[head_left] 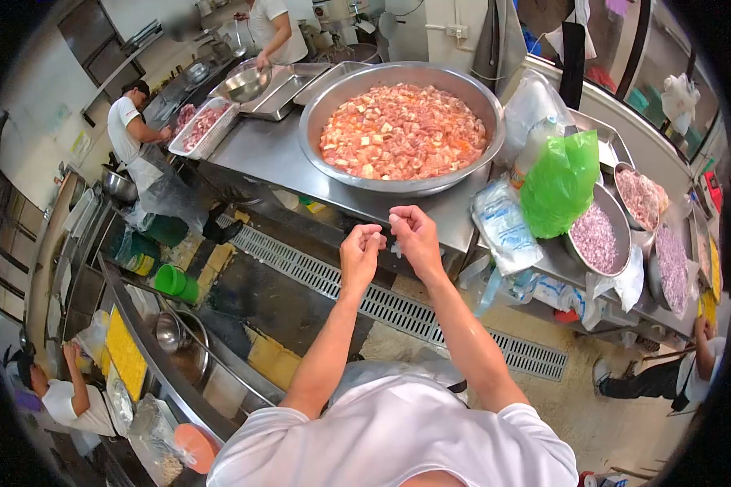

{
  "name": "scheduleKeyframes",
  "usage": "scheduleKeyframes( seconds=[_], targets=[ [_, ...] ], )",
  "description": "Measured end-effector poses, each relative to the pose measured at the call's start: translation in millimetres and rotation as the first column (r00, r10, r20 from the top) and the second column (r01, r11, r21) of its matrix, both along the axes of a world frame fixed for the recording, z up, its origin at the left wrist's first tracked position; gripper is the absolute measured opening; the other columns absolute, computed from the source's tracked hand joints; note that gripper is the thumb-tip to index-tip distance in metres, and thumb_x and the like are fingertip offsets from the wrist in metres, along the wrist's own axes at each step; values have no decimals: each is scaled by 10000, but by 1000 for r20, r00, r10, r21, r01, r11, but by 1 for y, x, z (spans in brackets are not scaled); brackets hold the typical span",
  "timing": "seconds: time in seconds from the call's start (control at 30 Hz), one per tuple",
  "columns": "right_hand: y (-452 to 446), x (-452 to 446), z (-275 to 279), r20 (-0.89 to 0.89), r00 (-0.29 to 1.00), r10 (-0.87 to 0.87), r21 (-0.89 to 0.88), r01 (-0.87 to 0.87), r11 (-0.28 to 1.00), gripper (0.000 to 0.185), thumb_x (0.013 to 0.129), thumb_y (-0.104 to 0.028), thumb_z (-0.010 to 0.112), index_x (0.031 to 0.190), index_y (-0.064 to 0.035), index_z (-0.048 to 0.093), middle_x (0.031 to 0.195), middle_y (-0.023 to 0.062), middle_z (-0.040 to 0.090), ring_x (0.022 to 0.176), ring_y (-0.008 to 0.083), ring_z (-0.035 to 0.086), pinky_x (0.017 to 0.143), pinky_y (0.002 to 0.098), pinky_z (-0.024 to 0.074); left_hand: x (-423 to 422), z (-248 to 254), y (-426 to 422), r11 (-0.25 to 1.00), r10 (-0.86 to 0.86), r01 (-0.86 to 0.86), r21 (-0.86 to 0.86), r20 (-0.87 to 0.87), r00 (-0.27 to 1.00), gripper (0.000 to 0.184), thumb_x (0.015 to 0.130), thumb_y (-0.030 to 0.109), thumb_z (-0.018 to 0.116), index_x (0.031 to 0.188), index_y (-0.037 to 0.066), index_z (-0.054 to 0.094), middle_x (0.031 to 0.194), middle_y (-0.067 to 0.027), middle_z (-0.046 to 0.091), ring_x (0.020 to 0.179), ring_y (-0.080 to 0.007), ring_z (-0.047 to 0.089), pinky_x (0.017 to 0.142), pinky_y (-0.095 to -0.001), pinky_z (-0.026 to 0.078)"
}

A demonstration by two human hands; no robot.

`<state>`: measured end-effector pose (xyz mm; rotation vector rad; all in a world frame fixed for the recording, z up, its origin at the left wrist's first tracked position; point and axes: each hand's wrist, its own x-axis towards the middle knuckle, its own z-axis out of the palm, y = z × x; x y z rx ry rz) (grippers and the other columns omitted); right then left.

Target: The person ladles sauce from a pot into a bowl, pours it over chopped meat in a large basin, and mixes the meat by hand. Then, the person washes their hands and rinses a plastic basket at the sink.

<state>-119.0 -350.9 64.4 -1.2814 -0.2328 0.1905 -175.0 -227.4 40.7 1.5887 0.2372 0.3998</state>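
Both of my hands are raised in front of my body, close together but apart, just short of the steel table's front edge. The fingers of my left hand are curled in a pinch, and anything between them is too small to make out. My right hand is also closed with its fingertips pressed together; what it holds, if anything, cannot be made out. Beyond them a large steel bowl full of cut raw meat stands on the steel table.
Right of the bowl lie a green bag, a white-blue package and a bowl of chopped onion. A white basket of meat is at the left. Several people stand around. A floor grate runs below.
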Motion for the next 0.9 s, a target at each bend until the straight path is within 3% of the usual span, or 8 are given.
scheduleKeyframes(
  seconds=[0.33, 0.43, 0.63, 0.9],
  targets=[
    [-23, 34, 1, 63, 997, 33, 48, -37, 998, 180, 909, -123, 633, 1010, 26, 625, 791, -5, 599, 694, 57, 516, 618, 217, 429, 19, 1, -35, 997, 72, -71, -32, 18, 997, 160, 944, 81, 555, 1037, -37, 610, 823, -75, 663, 722, -108, 617, 660, -253, 511],
    [-22, 42, -8, 35, 997, 67, -13, -67, 998, 197, 916, -160, 637, 1046, -12, 635, 750, -32, 570, 620, 32, 466, 518, 197, 364, 20, -2, -32, 992, 109, -109, -57, -5, 994, 162, 948, 95, 561, 1040, -27, 615, 795, -59, 650, 701, -98, 604, 641, -240, 503],
    [-10, 49, -15, 93, 992, 85, 30, -88, 996, 204, 916, -176, 637, 1039, -12, 638, 718, -30, 556, 588, 27, 453, 489, 195, 349, 12, -6, -18, 990, 142, -142, 10, -71, 987, 190, 959, 163, 565, 1072, 19, 613, 773, -23, 623, 683, -93, 572, 640, -241, 476],
    [12, 58, -16, 68, 991, 116, 42, -119, 992, 213, 917, -193, 640, 1034, -15, 643, 710, -28, 553, 533, 23, 430, 443, 191, 324, 7, -9, 5, 982, 178, -183, -35, -121, 977, 188, 958, 174, 570, 1071, 30, 617, 751, -9, 605, 643, -82, 540, 588, -229, 445]
  ],
)
